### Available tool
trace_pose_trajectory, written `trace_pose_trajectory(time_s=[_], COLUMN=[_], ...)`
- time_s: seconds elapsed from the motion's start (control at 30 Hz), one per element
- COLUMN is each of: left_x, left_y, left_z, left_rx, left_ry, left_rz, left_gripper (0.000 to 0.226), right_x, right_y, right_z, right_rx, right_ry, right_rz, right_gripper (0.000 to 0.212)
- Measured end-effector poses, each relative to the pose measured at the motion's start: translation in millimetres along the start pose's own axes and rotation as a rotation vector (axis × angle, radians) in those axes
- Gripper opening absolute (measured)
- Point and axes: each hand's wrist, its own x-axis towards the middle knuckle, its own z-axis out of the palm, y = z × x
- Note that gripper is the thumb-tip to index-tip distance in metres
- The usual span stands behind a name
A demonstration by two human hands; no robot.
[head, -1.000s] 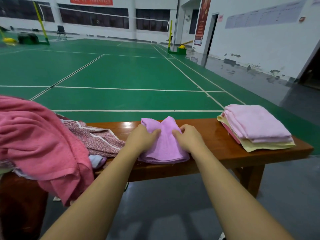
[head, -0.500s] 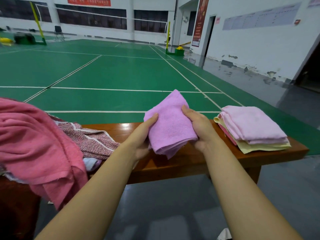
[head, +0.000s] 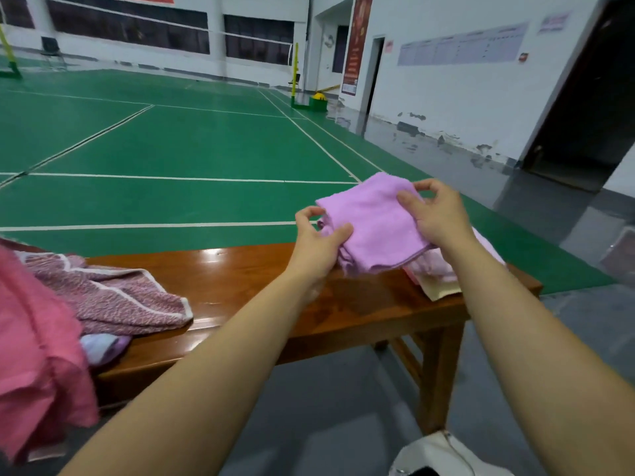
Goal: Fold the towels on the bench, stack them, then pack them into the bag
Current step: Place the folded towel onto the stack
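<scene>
A folded lilac towel [head: 372,223] is held in the air above the right end of the wooden bench [head: 275,280]. My left hand [head: 318,243] pinches its near left edge. My right hand [head: 438,216] grips its right side from above. Right under the towel lies the stack of folded towels [head: 436,273], pale pink over yellow, mostly hidden by the towel and my right arm. Unfolded towels lie at the left: a woven maroon one with white trim [head: 113,297], a big pink one [head: 34,355] hanging over the edge, and a small lavender one [head: 103,348].
A white bag [head: 443,455] sits on the grey floor at the bottom edge, partly cut off. Beyond the bench stretches a green court. The bench's right leg [head: 436,372] stands below the stack.
Both hands lifted the folded lilac towel off the bench's middle and carried it right, over the stack. The view swung right with them.
</scene>
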Motion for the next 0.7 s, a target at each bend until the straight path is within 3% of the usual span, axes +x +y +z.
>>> trace_pose_trajectory(time_s=[0.13,0.23,0.33,0.4,0.53,0.7], left_x=[29.4,49.5,54.9,51.0,57.3,61.7], left_y=[-7.4,-16.6,-33.2,-39.8,-53.0,-52.8], left_z=[68.7,112.1,138.5,145.7,141.8,116.1], left_rx=[0.117,0.222,0.775,1.055,1.107,1.063], left_ry=[-0.036,-0.169,-0.35,-0.34,-0.387,-0.339], left_rz=[0.166,0.081,-0.028,0.083,0.223,0.157], left_gripper=[0.024,0.03,0.055,0.057,0.056,0.062], right_x=[40.6,66.4,74.8,71.3,51.6,61.6], right_y=[22.7,54.7,89.3,105.6,118.6,110.0], right_z=[-45.6,-79.9,-93.3,-83.3,-52.4,-55.1], right_rx=[-0.126,-0.384,-0.673,-0.655,-0.814,-0.842], right_ry=[0.079,0.041,-0.075,-0.112,-0.347,-0.256], right_rz=[-0.049,0.013,0.144,0.088,-0.039,0.006], right_gripper=[0.021,0.015,0.038,0.046,0.049,0.058])
